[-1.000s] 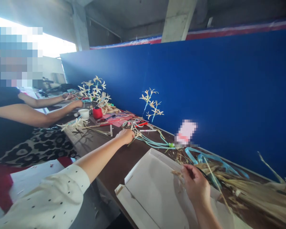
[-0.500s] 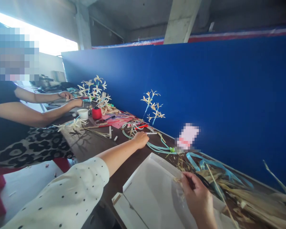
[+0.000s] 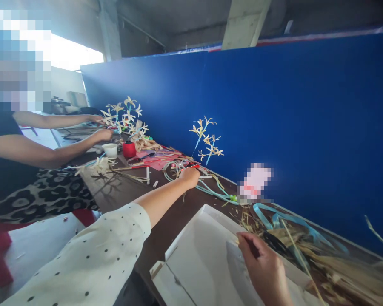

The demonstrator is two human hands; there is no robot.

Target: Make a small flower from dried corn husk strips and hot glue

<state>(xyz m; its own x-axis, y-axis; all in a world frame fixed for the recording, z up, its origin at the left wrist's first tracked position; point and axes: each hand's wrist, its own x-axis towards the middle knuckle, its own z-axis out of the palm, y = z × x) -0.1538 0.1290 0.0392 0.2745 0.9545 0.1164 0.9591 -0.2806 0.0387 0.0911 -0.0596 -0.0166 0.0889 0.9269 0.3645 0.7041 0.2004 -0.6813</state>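
Note:
My left hand (image 3: pixel 190 177) is stretched out over the dark table (image 3: pixel 121 195), fingers curled down among pale green strips and dry straw (image 3: pixel 210 191), beside a red-handled tool (image 3: pixel 191 166). What it grips, if anything, is hidden. My right hand (image 3: pixel 263 267) hovers at the edge of a white board (image 3: pixel 204 255), fingers pinched on a thin piece of dry straw. A heap of dry straw and blue ribbon (image 3: pixel 306 246) lies just right of it.
A blue partition (image 3: pixel 274 119) runs along the table's far side. Straw flowers (image 3: pixel 207 142) stand against it. A co-worker's hands (image 3: pixel 104 135) work at more straw flowers (image 3: pixel 124 117) farther left, near a white cup (image 3: pixel 110 150) and red spool (image 3: pixel 129 149).
My left hand reached farther right along the table, then slightly back toward the red-handled tool. My right hand sank lower over the white board. The co-worker's hands moved toward the far flowers.

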